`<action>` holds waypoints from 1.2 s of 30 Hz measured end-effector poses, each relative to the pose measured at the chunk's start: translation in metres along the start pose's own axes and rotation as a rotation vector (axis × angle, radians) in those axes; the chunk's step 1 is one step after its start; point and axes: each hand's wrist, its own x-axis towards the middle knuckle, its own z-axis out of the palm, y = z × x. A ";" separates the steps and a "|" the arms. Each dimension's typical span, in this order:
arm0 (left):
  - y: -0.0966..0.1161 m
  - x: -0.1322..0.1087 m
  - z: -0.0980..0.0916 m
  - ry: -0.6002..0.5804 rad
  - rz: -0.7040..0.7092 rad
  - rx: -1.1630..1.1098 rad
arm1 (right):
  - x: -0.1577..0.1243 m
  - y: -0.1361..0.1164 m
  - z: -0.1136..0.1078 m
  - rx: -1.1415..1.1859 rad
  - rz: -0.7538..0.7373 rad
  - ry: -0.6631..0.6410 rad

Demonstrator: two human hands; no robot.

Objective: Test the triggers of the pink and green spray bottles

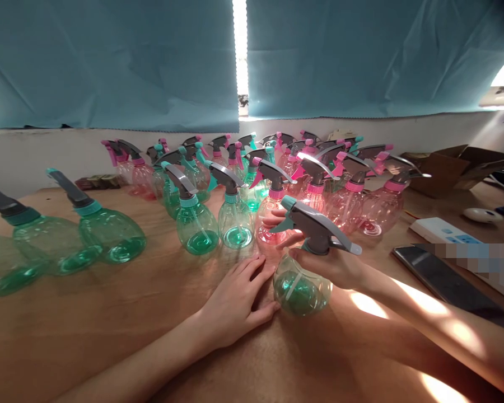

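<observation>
A green spray bottle (302, 291) with a grey and teal trigger head stands close in front of me. My right hand (334, 263) is wrapped round its neck, just under the head. My left hand (241, 299) lies flat on the table, fingers stretched out, its fingertips close beside the bottle's left side; I cannot tell whether they touch it. Just beyond are two more green spray bottles, one (197, 226) further left and one (236, 224) nearer the middle. A pink spray bottle (271, 215) stands behind the held bottle, partly hidden by my right fingers.
Rows of pink and green spray bottles fill the table's back, with more green bottles (111, 232) at the left. On the right lie a dark phone (441, 280), a white power strip (449, 232), a white mouse (483, 215) and an open cardboard box (449, 170). Blue curtains (109, 61) hang behind.
</observation>
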 end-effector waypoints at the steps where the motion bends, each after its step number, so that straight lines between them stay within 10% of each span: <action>1: 0.000 0.000 0.000 -0.002 0.000 -0.002 | 0.000 0.000 0.000 -0.005 0.004 -0.001; 36: 0.000 -0.001 0.000 0.008 -0.006 0.000 | 0.000 0.001 -0.001 0.119 0.009 -0.067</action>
